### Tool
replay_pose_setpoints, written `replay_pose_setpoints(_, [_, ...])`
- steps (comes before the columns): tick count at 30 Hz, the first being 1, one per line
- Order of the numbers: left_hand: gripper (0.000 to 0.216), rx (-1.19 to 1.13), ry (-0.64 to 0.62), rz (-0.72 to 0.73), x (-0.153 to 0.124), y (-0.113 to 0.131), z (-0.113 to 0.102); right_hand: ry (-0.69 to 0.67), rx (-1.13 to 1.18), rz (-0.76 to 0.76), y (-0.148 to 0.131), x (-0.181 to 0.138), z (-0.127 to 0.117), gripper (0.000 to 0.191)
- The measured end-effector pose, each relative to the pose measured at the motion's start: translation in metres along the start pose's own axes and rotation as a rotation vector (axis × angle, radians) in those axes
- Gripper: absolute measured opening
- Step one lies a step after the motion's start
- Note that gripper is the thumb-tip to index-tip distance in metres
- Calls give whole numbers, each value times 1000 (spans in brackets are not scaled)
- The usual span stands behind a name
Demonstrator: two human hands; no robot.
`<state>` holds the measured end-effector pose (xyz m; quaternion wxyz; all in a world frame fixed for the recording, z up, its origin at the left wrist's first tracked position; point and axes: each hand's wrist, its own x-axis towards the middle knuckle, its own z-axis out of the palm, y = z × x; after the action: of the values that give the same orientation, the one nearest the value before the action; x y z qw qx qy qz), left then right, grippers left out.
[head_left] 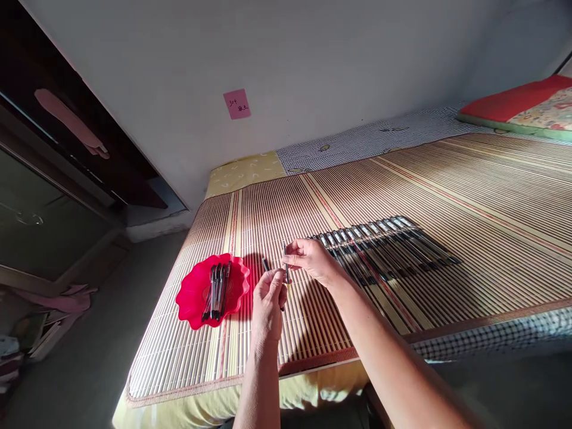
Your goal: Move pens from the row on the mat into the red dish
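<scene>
My left hand [269, 293] is closed, its fingers pinched together near the middle of the mat. A dark pen end [265, 263] shows above its knuckles, and most of that pen is hidden by the hand. Just to the right, my right hand [310, 257] pinches a thin dark pen part [286, 262], held nearly upright; its lower end comes close to my left fingertips. Whether the two touch I cannot tell. Beside my right hand, a row of black-capped clear pens [379, 250] lies side by side. Several more pens [217, 291] rest in a red scalloped plate [187, 298] left of my hands.
A striped bamboo mat [179, 351] covers the bed, whose front edge is close to me. Behind it stands a white wall with a pink note [237, 104]. Folded red and floral bedding [513, 104] lies at the far right. A cabinet [36, 220] stands left.
</scene>
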<state>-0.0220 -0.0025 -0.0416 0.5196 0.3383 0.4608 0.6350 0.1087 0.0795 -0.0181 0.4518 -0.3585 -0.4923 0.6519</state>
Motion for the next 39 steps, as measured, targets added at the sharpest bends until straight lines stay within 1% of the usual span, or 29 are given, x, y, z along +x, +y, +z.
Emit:
replay_pose_setpoints(4, [50,45,-42,-44,-1,2,1,-1,8,-19,-3,0,2,50])
replay_pose_setpoints(7, [53,49,-52,-50,0,2,-1,-24,-38,-14,-8,-2,-2,49])
replay_pose_setpoints(12, [52,67,-77,-49,-1,2,-1,-25,-138,-125,-18,-9,-10,38])
replay_pose_setpoints(15, [50,84,-103,-56,-2,1,-1,-69,-136,-140,-20,-10,-11,36])
replay_pose_setpoints(17, [48,96,-121,-45,-3,0,-2,-75,-113,-150,-20,-10,-12,35])
replay_pose_setpoints(21, [52,106,-116,18,-6,2,-4,18,-6,-219,-25,-11,-19,32])
replay_pose_setpoints(23, [53,144,-117,36,-6,5,-4,102,64,-286,-33,-14,-21,28])
replay_pose_setpoints(27, [50,213,-155,42,-6,9,-5,318,149,-441,-48,-20,-18,24])
replay_pose_setpoints(29, [48,218,-161,47,-6,10,-4,368,140,-481,-51,-22,-15,24])
replay_pose_setpoints(31, [46,217,-161,56,-5,10,-4,374,114,-493,-52,-23,-13,24])
replay_pose_setpoints(35, [46,212,-157,60,-5,10,-5,334,83,-479,-53,-24,-12,23])
replay_pose_setpoints(39, [48,213,-149,59,-5,9,-6,324,51,-474,-55,-26,-14,22])
